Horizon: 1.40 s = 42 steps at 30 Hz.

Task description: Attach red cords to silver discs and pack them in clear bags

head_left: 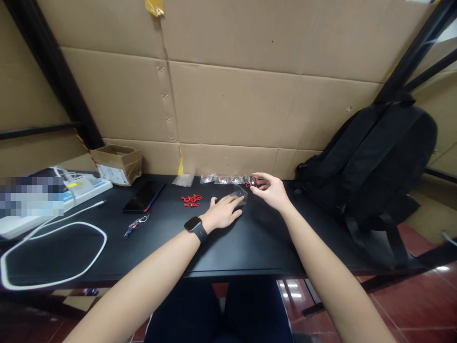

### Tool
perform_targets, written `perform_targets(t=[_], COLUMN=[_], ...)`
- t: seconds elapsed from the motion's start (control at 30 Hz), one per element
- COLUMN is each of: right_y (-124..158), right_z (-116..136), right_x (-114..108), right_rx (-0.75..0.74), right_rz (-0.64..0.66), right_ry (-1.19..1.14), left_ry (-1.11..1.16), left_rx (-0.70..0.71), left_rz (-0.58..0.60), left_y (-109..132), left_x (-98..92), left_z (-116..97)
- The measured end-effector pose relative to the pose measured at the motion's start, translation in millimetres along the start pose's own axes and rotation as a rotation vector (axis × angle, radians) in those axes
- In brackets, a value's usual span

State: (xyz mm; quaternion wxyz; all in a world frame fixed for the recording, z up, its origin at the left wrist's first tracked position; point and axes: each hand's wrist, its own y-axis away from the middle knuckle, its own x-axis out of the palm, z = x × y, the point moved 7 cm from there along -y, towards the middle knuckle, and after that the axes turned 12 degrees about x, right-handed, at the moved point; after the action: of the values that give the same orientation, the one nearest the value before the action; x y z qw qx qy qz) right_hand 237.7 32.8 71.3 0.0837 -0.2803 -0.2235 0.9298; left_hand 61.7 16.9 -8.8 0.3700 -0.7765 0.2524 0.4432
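Observation:
My left hand (pixel 225 212), with a dark watch on its wrist, lies flat with fingers spread on the black table. Its fingertips rest on a small clear plastic bag (pixel 241 193). Just to the right, my right hand (pixel 272 191) pinches a small round shiny piece with a red cord (pixel 253 181) between thumb and fingers; the fingers partly hide it. Along the back lie several round pieces in clear bags (pixel 223 179). A little pile of red cord loops (pixel 192 200) sits left of my left hand. Behind that pile is a stack of clear bags (pixel 184 179).
On the left are a phone (pixel 144 196), a keychain (pixel 136 226), a cardboard box (pixel 119 164), a power strip (pixel 89 188) and a looped white cable (pixel 103 245). A black backpack (pixel 371 157) stands at the right. Cardboard panels (pixel 228 105) wall off the back.

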Motion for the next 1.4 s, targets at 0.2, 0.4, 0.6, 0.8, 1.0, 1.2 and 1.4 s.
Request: perform_targets(t=[0.2, 0.4, 0.6, 0.8, 1.0, 1.2, 1.4], right_y=[3.0, 6.2, 5.6, 7.5, 5.8, 6.4, 6.8], right_z=[2.3, -5.3, -28.6, -27.6, -36.0, -53.7, -53.2], right_x=[7.2, 16.6, 24.4, 32.2, 34.6, 42.2, 45.4], right_rx=[-0.044, -0.103, -0.007, 0.016, 0.062, 0.140, 0.136], right_rz=[0.044, 0.200, 0.297, 0.348, 0.360, 0.478, 0.509], right_ry=[0.109, 0.322, 0.413, 0.362, 0.299, 0.096, 0.127], left_ry=[-0.162, -0.138, -0.112, -0.064, -0.068, -0.013, -0.083], left_rx=[-0.002, 0.045, 0.036, 0.074, 0.061, 0.063, 0.058], left_rz=[0.013, 0.013, 0.051, 0.078, 0.088, 0.147, 0.131], left_y=[1.2, 3.5, 5.9, 6.3, 6.7, 6.2, 7.9], left_x=[-3.6, -6.4, -5.4, -1.7, 0.6, -1.7, -3.3], left_z=[-2.9, -5.2, 1.6, -3.3, -2.9, -1.1, -2.5])
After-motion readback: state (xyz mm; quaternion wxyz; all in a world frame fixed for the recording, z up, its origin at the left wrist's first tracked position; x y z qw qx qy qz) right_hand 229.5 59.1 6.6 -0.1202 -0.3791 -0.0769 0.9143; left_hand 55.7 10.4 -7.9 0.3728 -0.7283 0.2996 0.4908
